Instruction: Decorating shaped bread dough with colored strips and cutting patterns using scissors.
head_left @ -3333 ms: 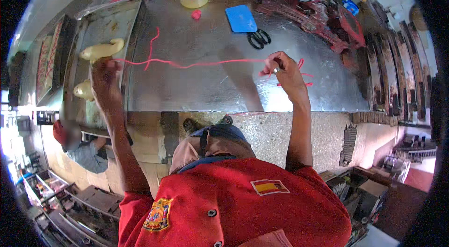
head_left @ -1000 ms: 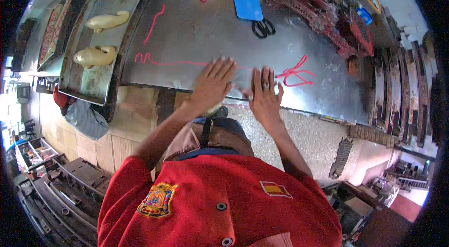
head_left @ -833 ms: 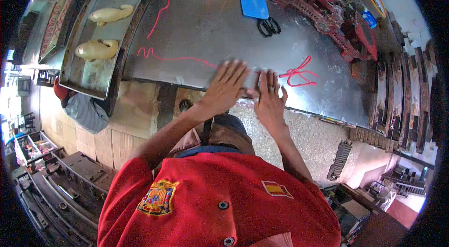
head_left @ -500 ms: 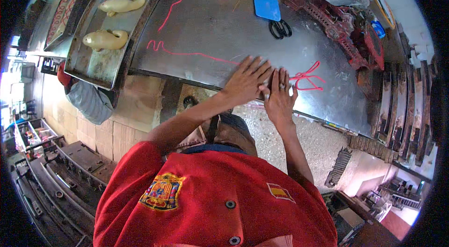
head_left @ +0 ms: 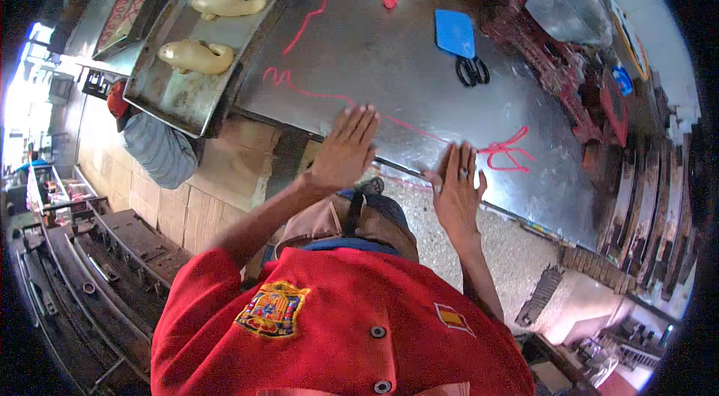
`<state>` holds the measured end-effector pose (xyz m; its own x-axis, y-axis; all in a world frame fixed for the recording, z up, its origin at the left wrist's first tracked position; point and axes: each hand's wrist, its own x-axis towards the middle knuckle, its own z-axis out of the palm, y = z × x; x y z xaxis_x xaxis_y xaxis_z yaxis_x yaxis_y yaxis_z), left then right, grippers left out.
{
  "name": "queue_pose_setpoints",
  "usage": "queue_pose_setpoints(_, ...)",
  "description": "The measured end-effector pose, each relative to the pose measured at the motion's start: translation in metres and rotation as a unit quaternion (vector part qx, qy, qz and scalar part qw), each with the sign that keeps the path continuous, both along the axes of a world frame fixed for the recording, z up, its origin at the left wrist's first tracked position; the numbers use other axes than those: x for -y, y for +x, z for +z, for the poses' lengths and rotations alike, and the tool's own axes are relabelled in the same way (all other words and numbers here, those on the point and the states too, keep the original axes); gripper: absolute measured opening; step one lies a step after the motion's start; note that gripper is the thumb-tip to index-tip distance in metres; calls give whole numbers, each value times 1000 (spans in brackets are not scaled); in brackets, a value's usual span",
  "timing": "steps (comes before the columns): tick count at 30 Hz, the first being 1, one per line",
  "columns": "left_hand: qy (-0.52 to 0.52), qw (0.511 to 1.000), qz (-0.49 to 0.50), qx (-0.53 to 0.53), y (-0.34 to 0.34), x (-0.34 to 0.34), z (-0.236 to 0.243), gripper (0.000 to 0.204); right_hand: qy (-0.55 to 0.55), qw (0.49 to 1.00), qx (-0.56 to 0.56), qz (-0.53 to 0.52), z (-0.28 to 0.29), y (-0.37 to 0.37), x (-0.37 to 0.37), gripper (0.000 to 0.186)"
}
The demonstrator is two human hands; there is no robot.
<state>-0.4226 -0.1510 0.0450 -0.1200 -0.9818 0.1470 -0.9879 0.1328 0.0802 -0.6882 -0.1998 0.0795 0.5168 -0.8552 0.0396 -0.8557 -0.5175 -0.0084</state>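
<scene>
A long thin pink strand (head_left: 408, 125) lies across the metal worktop (head_left: 359, 44), wavy at its left end and running slantwise to the right, near the front edge. The left hand (head_left: 343, 152) is palm down with fingers out straight, its tips at the strand; its grip is flat and pinches nothing. The right hand (head_left: 457, 194) is likewise flat, thumb spread aside, fingertips at the strand's right part (whether they press on it, I cannot tell). Just beyond them sits a looped pink bundle (head_left: 517, 150). A shorter pink strand (head_left: 305, 23) lies farther back, left of a pink lump (head_left: 390, 2). Black scissor handles (head_left: 472, 71) adjoin a blue flat piece (head_left: 455, 32). At left, a tray (head_left: 176, 92) holds two pale, curled-tailed dough shapes (head_left: 197, 57).
</scene>
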Motion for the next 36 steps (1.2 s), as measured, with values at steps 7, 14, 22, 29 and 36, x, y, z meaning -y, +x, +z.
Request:
queue_pose_setpoints(7, -43, 997, 25, -53, 2, 17, 5, 60, -12, 1000, -19, -3, 1, 8, 17, 80)
queue_pose_setpoints(14, -50, 998, 26, -43, 4, 35, 0, 60, -11, 999, -40, -9, 6, 10, 20, 78)
queue_pose_setpoints(22, -52, 998, 8, -23, -3, 9, -15, 61, -37, 998, -53, 5, -8, 0, 10, 79)
queue_pose_setpoints(29, -44, 996, -4, -73, -1, 3, -2, 57, -29, 998, -53, 14, -4, -4, 4, 76)
queue_pose_setpoints(36, -73, 960, 98, -251, 127, -22, 10, 45, -46, 995, 69, -53, 15, -35, 29, 34)
